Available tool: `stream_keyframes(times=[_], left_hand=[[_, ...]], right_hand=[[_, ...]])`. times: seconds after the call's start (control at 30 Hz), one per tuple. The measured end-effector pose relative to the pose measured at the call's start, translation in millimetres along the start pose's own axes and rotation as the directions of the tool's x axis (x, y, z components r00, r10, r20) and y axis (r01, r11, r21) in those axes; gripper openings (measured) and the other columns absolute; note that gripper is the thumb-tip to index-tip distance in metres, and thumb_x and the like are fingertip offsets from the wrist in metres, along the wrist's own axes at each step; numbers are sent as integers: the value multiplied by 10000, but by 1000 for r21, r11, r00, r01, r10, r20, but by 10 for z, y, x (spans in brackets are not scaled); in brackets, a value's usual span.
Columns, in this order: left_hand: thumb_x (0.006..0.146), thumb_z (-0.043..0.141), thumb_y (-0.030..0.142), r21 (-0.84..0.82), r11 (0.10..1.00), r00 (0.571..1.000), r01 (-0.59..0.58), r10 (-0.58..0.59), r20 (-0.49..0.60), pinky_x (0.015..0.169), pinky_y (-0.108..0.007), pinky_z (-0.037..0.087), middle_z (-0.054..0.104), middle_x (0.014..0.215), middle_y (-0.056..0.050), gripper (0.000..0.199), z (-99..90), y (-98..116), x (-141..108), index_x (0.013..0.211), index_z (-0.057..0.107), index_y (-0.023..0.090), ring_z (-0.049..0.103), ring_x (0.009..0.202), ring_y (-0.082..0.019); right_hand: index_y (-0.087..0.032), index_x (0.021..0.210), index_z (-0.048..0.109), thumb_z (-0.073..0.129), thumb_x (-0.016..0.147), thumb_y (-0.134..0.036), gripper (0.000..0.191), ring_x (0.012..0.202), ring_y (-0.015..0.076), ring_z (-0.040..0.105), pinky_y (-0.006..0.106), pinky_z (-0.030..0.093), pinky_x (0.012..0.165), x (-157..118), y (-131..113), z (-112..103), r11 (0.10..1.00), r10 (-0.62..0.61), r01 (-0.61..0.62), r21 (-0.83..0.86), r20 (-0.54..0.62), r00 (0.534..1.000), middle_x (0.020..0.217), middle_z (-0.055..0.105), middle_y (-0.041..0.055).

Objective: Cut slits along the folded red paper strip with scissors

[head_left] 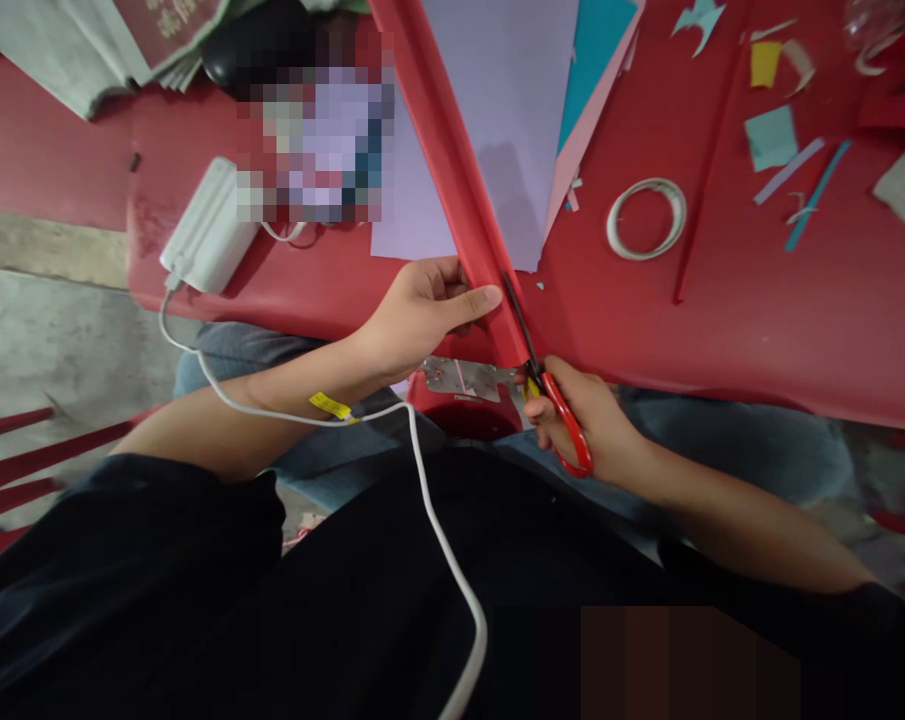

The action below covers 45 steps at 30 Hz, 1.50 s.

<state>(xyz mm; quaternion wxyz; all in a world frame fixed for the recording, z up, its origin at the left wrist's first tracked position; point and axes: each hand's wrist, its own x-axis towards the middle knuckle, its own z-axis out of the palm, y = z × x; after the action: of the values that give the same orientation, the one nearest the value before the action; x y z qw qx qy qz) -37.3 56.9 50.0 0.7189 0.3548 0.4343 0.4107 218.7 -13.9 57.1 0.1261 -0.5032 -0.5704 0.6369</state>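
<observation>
The red paper point(452, 150) slants from the table's point(722, 340) far side down to its near edge, crossing the lilac sheets point(531, 90). The left hand point(426, 310) pinches it near the lower end, thumb on top, fingers curled underneath. The right hand point(594, 420) has its fingers closed around the scissors point(549, 388), a blade lying along the paper; how wide the blades stand apart, I cannot tell. The left thumb sits just beside that blade, so a leftward slip could nick it. A slack pinch might let the paper twist, making the cut wander. The blade tip, close to the lilac sheets' near corner, could catch them, and the white cable point(414, 460) across the left forearm may snag
</observation>
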Motion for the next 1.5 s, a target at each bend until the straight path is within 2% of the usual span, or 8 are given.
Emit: stream_keyframes(times=[0.2, 0.37, 0.53, 0.63, 0.77, 0.93, 1.27, 1.5], left_hand=[[847, 977, 406, -6, 1000, 1000, 19, -19, -19, 632, -202, 548, 828, 922, -40, 349, 1, -10, -1, 1054, 830, 167, 718, 722, -87], [855, 972, 404, -16, 1000, 1000, 18, -18, -8, 630, -203, 541, 818, 920, -39, 337, 2, -18, 2, 1042, 827, 165, 706, 722, -85], [841, 985, 415, -38, 999, 1000, 16, -17, -19, 625, -201, 525, 805, 896, -25, 354, 7, -3, -4, 1033, 824, 165, 687, 710, -81], [850, 982, 421, -43, 999, 1000, 9, -10, -15, 629, -202, 522, 799, 886, -21, 349, 0, -2, -6, 1035, 827, 169, 671, 695, -74], [866, 974, 419, -54, 999, 1000, 1, -1, 10, 637, -193, 522, 805, 914, -22, 340, -9, -22, -2, 1062, 837, 178, 671, 714, -70], [861, 980, 418, -56, 998, 999, -16, 18, 43, 645, -181, 524, 817, 965, -26, 356, 8, -50, -2, 1078, 843, 172, 685, 741, -67], [793, 1015, 516, -43, 999, 993, -20, 24, 114, 795, -265, 661, 851, 1014, -68, 491, 99, -57, -63, 1057, 817, 151, 809, 900, -175], [801, 1004, 543, -52, 999, 990, -11, 18, 141, 954, -349, 703, 861, 1086, -74, 508, 122, -66, -94, 1076, 807, 164, 842, 1033, -231]], right_hand=[[-264, 1217, 635, 796, 983, -679, 503, 468, 185, 666, 290, 510, 438, 5, -3, 3, 1000, 22, -22, 8, 12, 1000, 689, 667, -43], [-264, 1179, 626, 818, 979, -628, 458, 482, 177, 675, 294, 520, 445, 25, -38, 12, 999, 46, -47, 18, 22, 999, 775, 731, -22], [-261, 1200, 617, 802, 1007, -583, 418, 549, 163, 620, 286, 495, 510, 42, -19, -20, 998, -38, 37, -40, -15, 999, 724, 671, -35], [-257, 1233, 631, 838, 974, -612, 485, 657, 186, 651, 307, 518, 568, 40, 22, -68, 996, -90, 90, -1, -8, 996, 830, 706, 6], [-283, 1316, 618, 894, 914, -645, 607, 772, 228, 716, 306, 513, 561, 18, 76, -87, 990, -56, 49, 129, 49, 997, 958, 755, 43], [-280, 1300, 574, 841, 859, -823, 748, 828, 237, 737, 339, 561, 621, -4, 114, -44, 971, -107, 77, 225, 123, 987, 1116, 729, 72], [-288, 1184, 585, 786, 817, -928, 764, 818, 253, 734, 397, 607, 671, 33, 152, -6, 978, -162, 155, 142, 40, 986, 1061, 728, 79], [-301, 1302, 642, 769, 840, -924, 786, 852, 275, 765, 382, 606, 650, 75, 291, 24, 970, -195, 196, 145, -20, 981, 1051, 782, 87]])
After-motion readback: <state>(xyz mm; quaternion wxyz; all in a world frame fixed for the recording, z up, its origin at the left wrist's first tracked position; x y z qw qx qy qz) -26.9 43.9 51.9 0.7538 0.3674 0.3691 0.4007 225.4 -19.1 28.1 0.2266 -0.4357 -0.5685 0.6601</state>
